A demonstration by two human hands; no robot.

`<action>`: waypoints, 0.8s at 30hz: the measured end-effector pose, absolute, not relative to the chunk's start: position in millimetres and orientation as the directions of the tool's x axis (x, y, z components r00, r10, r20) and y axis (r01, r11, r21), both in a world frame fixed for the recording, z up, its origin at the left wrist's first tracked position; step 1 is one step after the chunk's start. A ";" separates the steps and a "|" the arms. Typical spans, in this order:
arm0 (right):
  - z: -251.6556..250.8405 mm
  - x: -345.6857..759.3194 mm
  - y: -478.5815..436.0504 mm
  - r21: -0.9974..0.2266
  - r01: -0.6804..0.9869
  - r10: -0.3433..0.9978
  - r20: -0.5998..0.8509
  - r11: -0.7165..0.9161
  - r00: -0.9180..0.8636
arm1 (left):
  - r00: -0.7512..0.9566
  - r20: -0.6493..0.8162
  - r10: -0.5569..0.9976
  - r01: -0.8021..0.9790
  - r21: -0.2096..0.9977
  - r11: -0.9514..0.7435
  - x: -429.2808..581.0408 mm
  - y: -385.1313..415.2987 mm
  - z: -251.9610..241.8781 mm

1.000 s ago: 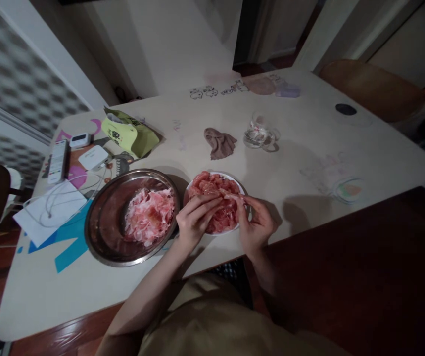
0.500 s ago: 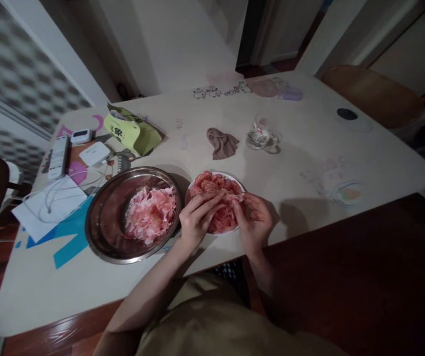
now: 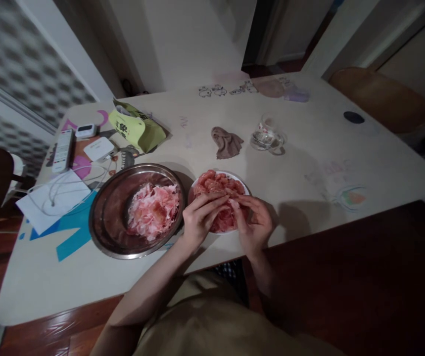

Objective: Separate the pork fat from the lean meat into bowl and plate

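My left hand (image 3: 202, 217) and my right hand (image 3: 255, 222) meet over a white plate (image 3: 247, 190) of raw meat. Between their pinched fingertips is a thin slice of raw meat (image 3: 234, 203), partly hidden by the fingers. Reddish-pink meat pieces (image 3: 215, 181) lie heaped on the far part of the plate, and flatter slices (image 3: 223, 221) show on its near part. To the left of the plate stands a wide steel bowl (image 3: 108, 222). A pile of pale pink, fat-streaked meat slices (image 3: 153, 210) fills its right side.
Behind the plate lie a crumpled brown cloth (image 3: 227, 143) and a clear glass mug (image 3: 266, 138). A yellow-green bag (image 3: 136, 128), a remote control (image 3: 63, 151), a white box with a cable (image 3: 99, 148) and a white sheet (image 3: 52, 202) occupy the table's left side.
My fingertips have drawn closer together around the meat slice, and the right fingers have shifted slightly left. The whole view has moved a little; the bowl and plate stay in place.
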State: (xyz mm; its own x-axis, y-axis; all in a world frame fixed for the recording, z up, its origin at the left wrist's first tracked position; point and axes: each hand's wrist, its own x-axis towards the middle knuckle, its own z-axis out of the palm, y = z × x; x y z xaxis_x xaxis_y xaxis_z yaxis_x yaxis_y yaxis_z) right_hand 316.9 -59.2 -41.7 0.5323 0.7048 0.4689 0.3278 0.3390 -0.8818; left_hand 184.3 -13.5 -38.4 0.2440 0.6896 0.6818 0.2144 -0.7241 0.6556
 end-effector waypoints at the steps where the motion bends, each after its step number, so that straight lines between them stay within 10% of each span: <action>1: -41.7 317.0 -59.1 -0.879 0.331 0.706 0.474 0.344 0.527 | 0.243 0.681 0.691 0.210 0.658 -0.723 184.2 -13.6 -39.0; 24: -38.7 329.0 -60.9 -0.450 0.685 0.496 0.856 0.573 0.147 | 0.262 0.775 0.576 0.148 0.557 -0.817 178.1 -11.1 -40.7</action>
